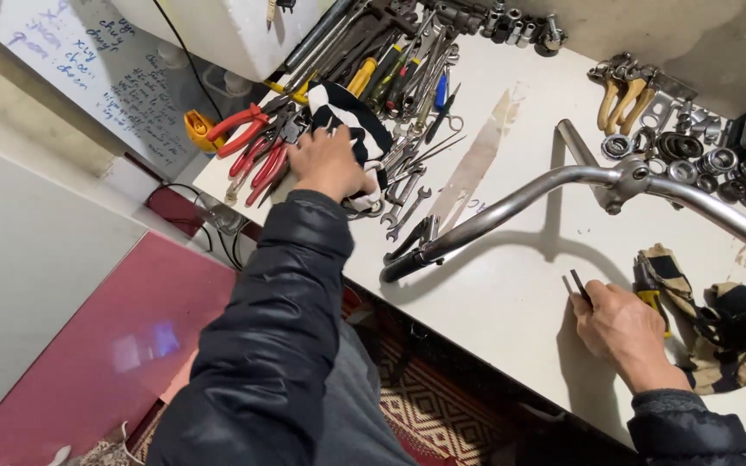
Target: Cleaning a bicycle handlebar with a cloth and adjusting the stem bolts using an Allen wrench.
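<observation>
My left hand [328,162] reaches to the far left of the white bench and grips a black-and-white striped cloth [357,121] that lies over the tool pile. My right hand [622,326] rests near the bench's front edge and pinches a small dark metal key [578,285] between its fingertips. Between my hands a chrome bicycle handlebar with its stem [554,185] lies across the bench, its dark grip end [403,264] pointing toward the front edge.
Red-handled pliers [252,142] lie at the left; a heap of spanners and screwdrivers [407,78] fills the back. Bearings and rings [692,155] sit back right. A patterned rag and a yellow-handled tool [727,324] lie right of my right hand. White bench [511,293].
</observation>
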